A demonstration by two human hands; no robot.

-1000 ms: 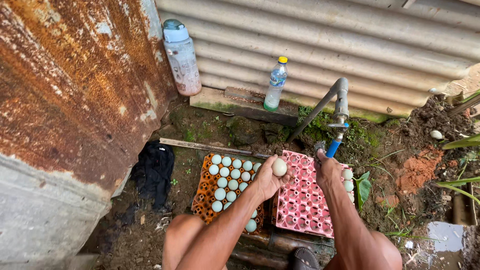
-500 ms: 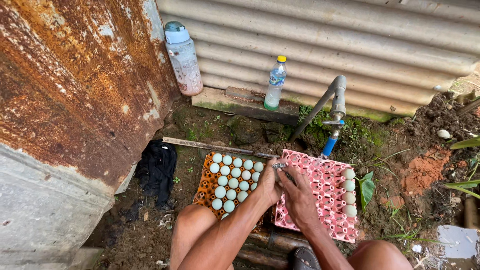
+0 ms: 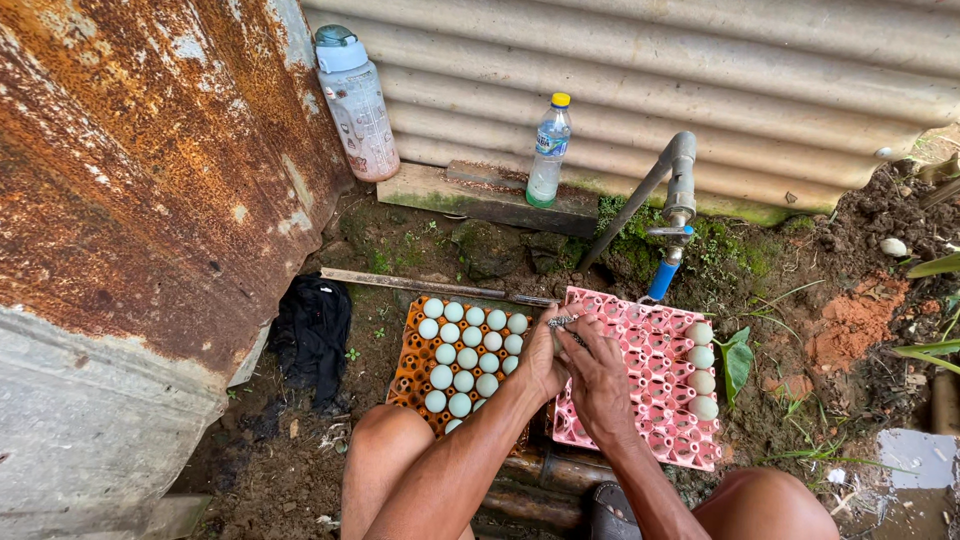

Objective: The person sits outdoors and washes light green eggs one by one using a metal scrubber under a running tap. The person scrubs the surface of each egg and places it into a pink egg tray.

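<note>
Two hands meet above the gap between the trays: the left hand (image 3: 543,362) is cupped around an egg (mostly hidden), and the right hand (image 3: 598,372) presses a grey scrubber (image 3: 562,321) on top of it. Fragile and probably slippery if wet, the egg wants light cradling around its middle, not pinching. Pale eggs fill the orange tray (image 3: 407,372) at left; the pink tray (image 3: 640,385) holds few, along its right edge.

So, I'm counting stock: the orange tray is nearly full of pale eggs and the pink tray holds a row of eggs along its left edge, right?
Not quite: in the head view the pink tray holds its eggs along its right edge. The orange tray is nearly full.
</note>
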